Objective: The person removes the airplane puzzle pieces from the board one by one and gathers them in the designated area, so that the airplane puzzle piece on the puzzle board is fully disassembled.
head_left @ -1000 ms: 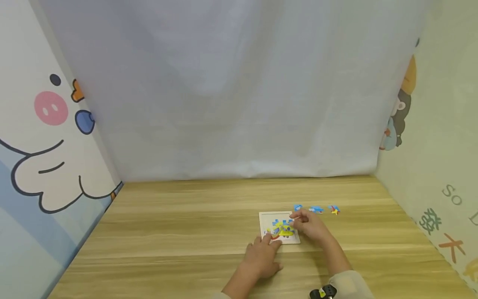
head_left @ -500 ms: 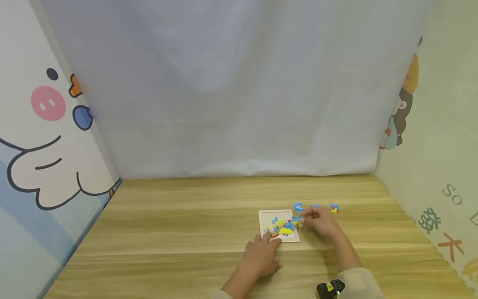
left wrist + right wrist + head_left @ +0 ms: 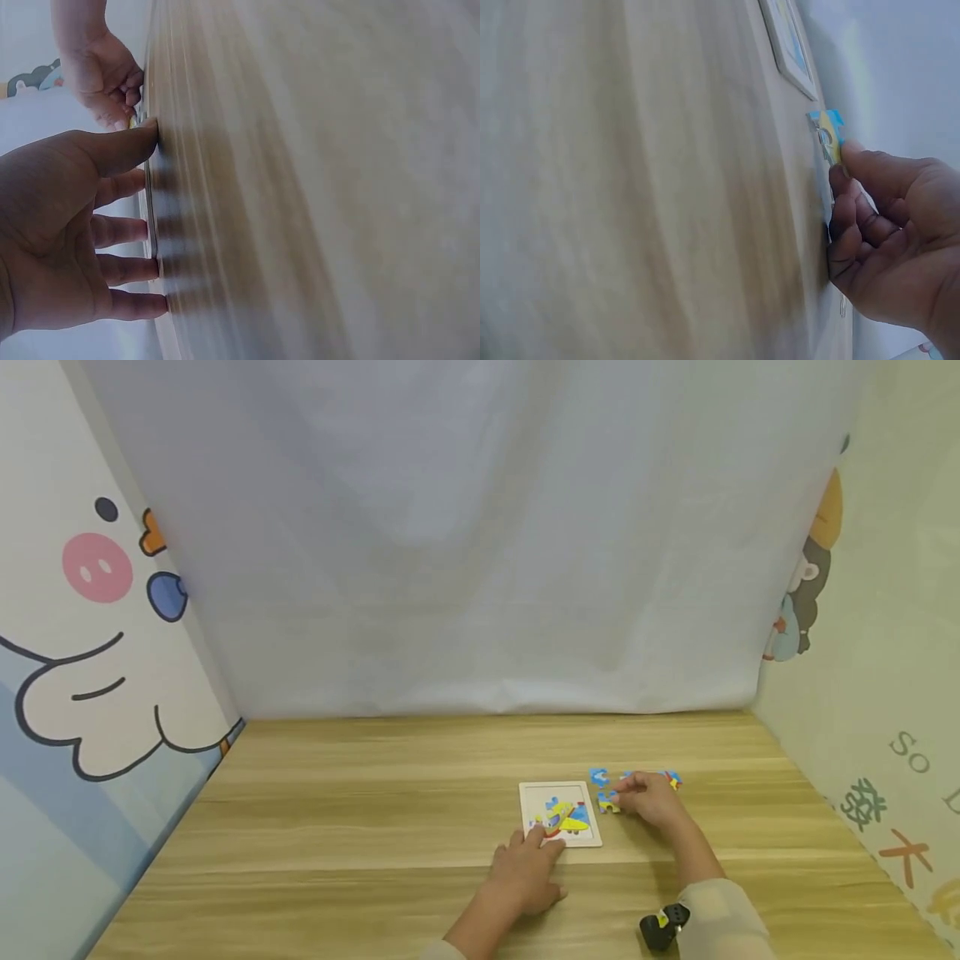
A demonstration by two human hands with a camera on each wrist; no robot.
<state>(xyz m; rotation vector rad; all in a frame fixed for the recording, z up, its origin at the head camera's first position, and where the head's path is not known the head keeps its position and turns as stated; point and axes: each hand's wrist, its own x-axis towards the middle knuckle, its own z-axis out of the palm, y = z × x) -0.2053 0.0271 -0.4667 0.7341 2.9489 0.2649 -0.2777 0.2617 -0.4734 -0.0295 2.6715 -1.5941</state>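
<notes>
A square white puzzle tray (image 3: pixel 536 795) lies on the table, with several fitted pieces forming a yellow and blue airplane picture. My left hand (image 3: pixel 520 874) rests on its near left corner, fingertips down and fingers nearly straight. Just right of the tray, my right hand (image 3: pixel 654 802) pinches a blue and yellow jigsaw piece (image 3: pixel 606 803) between thumb and index finger. In the right wrist view, that jigsaw piece (image 3: pixel 829 133) sticks out past the thumb tip, close over the table, and the other fingers are curled.
Beyond the right hand lie loose jigsaw pieces: a blue and white piece (image 3: pixel 598 777), a blue and red piece with yellow (image 3: pixel 674 778), and one between them mostly hidden by the hand. A grey-white curtain (image 3: pixel 480 610) hangs behind the wooden table (image 3: pixel 337 810).
My right hand has moved from the tray's right side rightward, taking the blue and yellow jigsaw piece off the tray to the table beside it. The left hand has stayed in place.
</notes>
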